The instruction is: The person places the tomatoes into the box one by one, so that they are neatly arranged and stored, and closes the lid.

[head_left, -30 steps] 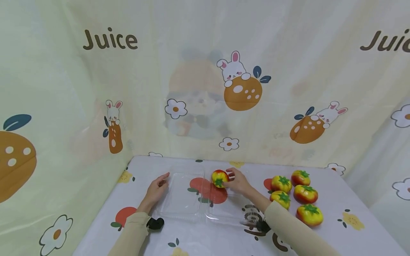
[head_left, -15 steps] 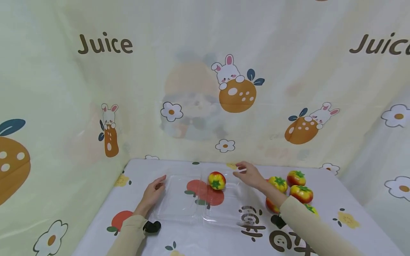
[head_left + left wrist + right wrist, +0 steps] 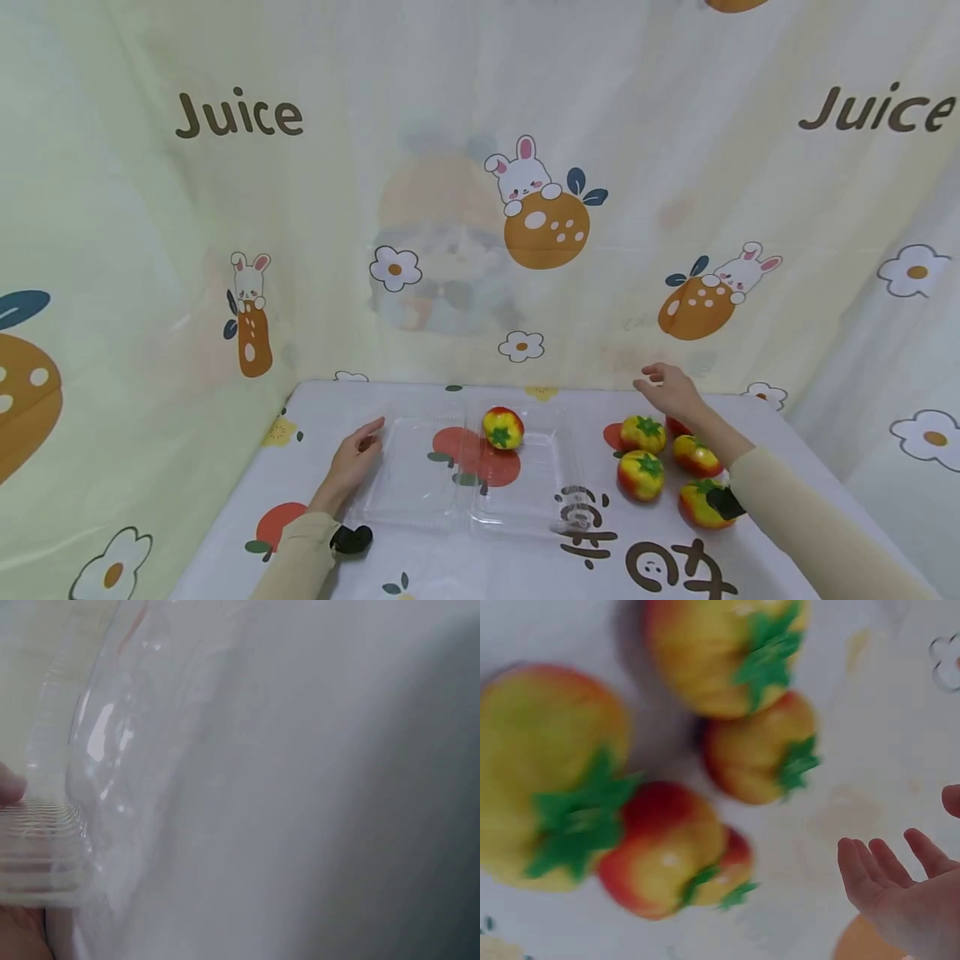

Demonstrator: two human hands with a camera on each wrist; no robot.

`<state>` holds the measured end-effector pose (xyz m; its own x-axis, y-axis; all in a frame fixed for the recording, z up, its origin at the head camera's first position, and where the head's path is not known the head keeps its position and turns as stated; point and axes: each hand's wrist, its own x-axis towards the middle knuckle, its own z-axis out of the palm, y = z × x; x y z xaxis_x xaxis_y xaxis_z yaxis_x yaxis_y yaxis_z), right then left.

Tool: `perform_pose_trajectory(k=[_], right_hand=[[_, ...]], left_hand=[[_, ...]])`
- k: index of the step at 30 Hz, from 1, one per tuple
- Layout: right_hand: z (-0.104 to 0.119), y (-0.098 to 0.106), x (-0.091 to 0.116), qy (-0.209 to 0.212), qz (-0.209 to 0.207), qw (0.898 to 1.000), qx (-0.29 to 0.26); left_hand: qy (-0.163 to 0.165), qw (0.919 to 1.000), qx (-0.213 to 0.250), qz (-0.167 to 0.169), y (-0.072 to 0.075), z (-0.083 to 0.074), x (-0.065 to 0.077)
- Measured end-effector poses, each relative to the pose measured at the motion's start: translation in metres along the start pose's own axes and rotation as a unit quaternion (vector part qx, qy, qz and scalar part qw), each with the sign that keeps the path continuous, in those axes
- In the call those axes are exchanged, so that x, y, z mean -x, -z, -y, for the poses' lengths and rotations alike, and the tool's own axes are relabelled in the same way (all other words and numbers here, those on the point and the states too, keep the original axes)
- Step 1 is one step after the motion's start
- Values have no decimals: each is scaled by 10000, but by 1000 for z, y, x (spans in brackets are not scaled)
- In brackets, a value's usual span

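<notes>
A clear plastic clamshell box [image 3: 412, 507] lies opened flat on the table, its two halves side by side. One glossy red-and-yellow tomato-like fruit [image 3: 502, 427] with a green leafy top sits in the back left of the right half. My left hand [image 3: 355, 461] is at the box's left edge; in the left wrist view its thumb [image 3: 10, 785] and a finger pinch the ridged rim. My right hand [image 3: 671, 392] hovers with loose fingers and nothing in them, behind and above several more such fruits [image 3: 641, 476]. My forearm partly covers some of them.
A white printed cloth [image 3: 450, 567] covers the table. Behind it hangs a pale printed curtain [image 3: 450, 333], close to the table's back edge, with another along the left side. Black wrist straps [image 3: 351, 539] sit at both cuffs.
My right hand has let go of the fruit in the box's right half and moved right, over to the fruit group. My left hand stays at the box edge. The view has shifted slightly.
</notes>
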<state>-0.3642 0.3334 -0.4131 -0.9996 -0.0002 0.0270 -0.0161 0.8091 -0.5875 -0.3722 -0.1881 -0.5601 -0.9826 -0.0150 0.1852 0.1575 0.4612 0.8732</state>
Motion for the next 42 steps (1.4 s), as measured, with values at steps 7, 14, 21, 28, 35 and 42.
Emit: perform_pose_trajectory(k=[7,14,21,28,35,42], right_hand=[[-40,-6,1,-460,299,9985,20],[-56,-14,-5,-648,397,9968,227],[-45,-21,-6,-445,633,9970,91],[-42,-32,-5,-365,1100,9931,190],[-41,-29,-5,-499,1305,9901,97],[-44,-27,-9,-500,1212,9914,-7]], left_hand=[[52,10000,68,29,-1,-2,-1],[91,9998,150,92,-6,-8,-3],[101,9998,186,14,-7,-9,-4],[37,9998,206,9,-5,-7,0],[131,9997,223,46,-3,-5,2],[190,9997,156,53,0,-2,2]])
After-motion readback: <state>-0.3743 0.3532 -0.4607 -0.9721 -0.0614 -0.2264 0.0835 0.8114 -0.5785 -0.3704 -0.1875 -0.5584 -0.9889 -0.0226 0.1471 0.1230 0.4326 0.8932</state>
